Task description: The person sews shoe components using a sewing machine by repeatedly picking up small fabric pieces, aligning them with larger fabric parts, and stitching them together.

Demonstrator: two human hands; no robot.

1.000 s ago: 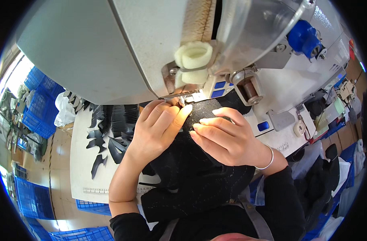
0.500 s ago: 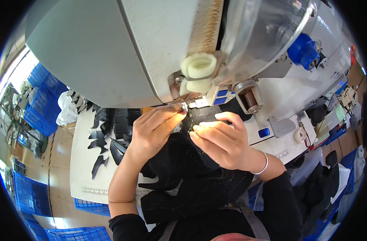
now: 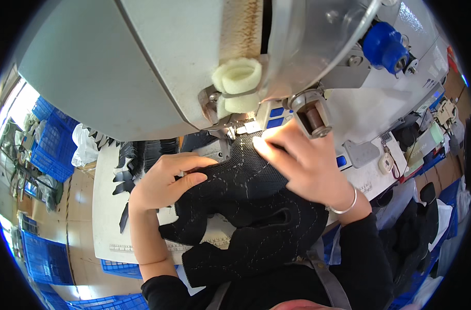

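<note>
A black mesh fabric piece (image 3: 251, 178), marked with dashed white lines, runs from under the sewing machine head (image 3: 158, 67) down toward my lap. Its upper end lies by the presser foot (image 3: 230, 133). My left hand (image 3: 165, 181) grips the left edge of the fabric, thumb on top and fingers along the edge. Close to the needle area, my right hand (image 3: 310, 163) has bent fingers on the upper right of the mesh; it is slightly blurred. The machine's lower parts partly hide the stitching spot.
Stacked black cut pieces (image 3: 147, 155) lie on the white table (image 3: 104, 206) at left, near a ruler strip (image 3: 123, 248). Blue crates (image 3: 49, 258) stand on the floor. A thread bobbin (image 3: 314, 118) hangs off the machine; dark material (image 3: 408, 232) is heaped at right.
My left hand has moved left and down from beside the needle, onto the fabric's left edge. My right hand has shifted up and right. More of the fabric lies spread out in view.
</note>
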